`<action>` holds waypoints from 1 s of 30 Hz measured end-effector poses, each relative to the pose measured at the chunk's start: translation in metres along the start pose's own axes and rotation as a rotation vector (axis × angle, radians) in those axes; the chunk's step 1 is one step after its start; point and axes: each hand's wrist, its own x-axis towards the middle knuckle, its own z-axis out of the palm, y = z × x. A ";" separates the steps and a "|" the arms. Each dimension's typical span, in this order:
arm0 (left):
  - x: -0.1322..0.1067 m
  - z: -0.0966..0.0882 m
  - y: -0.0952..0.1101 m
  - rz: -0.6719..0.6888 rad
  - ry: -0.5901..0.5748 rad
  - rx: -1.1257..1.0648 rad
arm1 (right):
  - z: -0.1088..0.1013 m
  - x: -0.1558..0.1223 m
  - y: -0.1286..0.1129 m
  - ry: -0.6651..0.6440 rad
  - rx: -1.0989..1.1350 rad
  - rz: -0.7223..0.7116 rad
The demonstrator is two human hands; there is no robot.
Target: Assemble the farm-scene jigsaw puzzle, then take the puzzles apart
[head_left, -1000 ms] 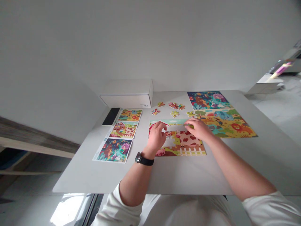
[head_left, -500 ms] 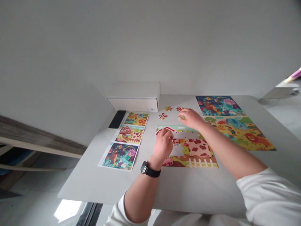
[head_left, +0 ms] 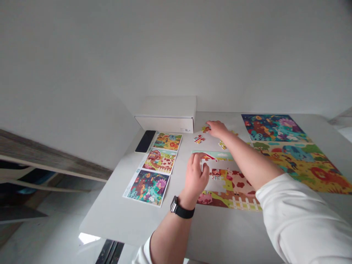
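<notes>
My left hand [head_left: 196, 172], with a black watch on its wrist, rests with curled fingers on the left part of the half-built farm puzzle [head_left: 228, 179]. My right hand [head_left: 217, 128] reaches far across the table to the loose puzzle pieces [head_left: 198, 139] near the white box [head_left: 167, 115]. Its fingers are bent down over a piece [head_left: 205, 129], and whether they hold it I cannot make out.
Three picture cards [head_left: 159, 161] lie in a column on the left, with a black phone [head_left: 145, 141] beside them. Two finished puzzles [head_left: 288, 146] lie on the right of the white table [head_left: 132, 220]. A wooden shelf [head_left: 41, 161] stands at far left.
My right hand has left the farm puzzle and stretched forward to the loose pieces by the box. The left hand stays on the puzzle. The view has shifted left.
</notes>
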 end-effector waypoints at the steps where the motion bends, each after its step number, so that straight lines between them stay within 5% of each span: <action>1: 0.000 0.000 -0.001 -0.006 0.011 -0.005 | 0.002 0.006 -0.002 -0.028 0.000 0.009; 7: 0.000 0.003 -0.004 -0.035 0.070 -0.022 | 0.008 0.015 0.001 -0.065 0.021 0.014; 15: 0.005 -0.001 -0.003 -0.005 0.093 -0.037 | 0.007 -0.041 0.009 0.228 0.340 -0.031; 24: 0.010 0.001 -0.001 0.019 0.057 -0.097 | -0.026 -0.172 0.026 0.138 0.979 -0.049; 30: 0.009 0.013 0.008 0.043 -0.158 -0.263 | -0.034 -0.258 0.022 0.169 1.064 0.002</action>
